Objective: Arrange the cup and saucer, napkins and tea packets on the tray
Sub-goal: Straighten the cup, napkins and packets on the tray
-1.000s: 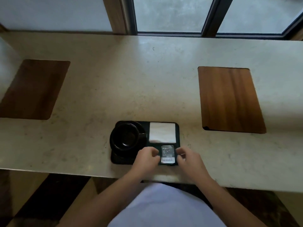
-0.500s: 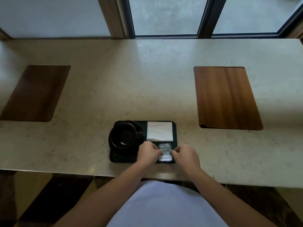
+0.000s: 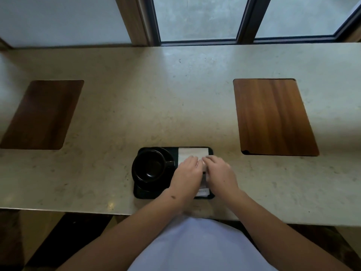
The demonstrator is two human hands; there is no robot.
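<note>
Head view: a black tray (image 3: pixel 143 194) lies at the near edge of a pale stone bench (image 3: pixel 156 98), seen from above.
Cup and saucer: a black cup (image 3: pixel 150 168) stands on its saucer (image 3: pixel 168 153) in the tray's left half, handle toward the napkins.
Napkins: a white stack (image 3: pixel 192 153) fills the far right corner of the tray, its near edge under the fingertips.
Tea packets: only a pale strip (image 3: pixel 202 191) shows at the near right, between the wrists; the remainder is hidden.
Left hand: the left hand (image 3: pixel 185 173) lies palm down, fingers loosely extended, tips touching the napkins.
Right hand: the right hand (image 3: pixel 219 171) lies likewise; whether either pinches anything cannot be told.
Stage: judged a final squaring of items already on the tray.
Risk: pressure applied unevenly would likely skew the napkin stack or push it over the rim; the left hand lies just beside the cup handle and could knock it.
</note>
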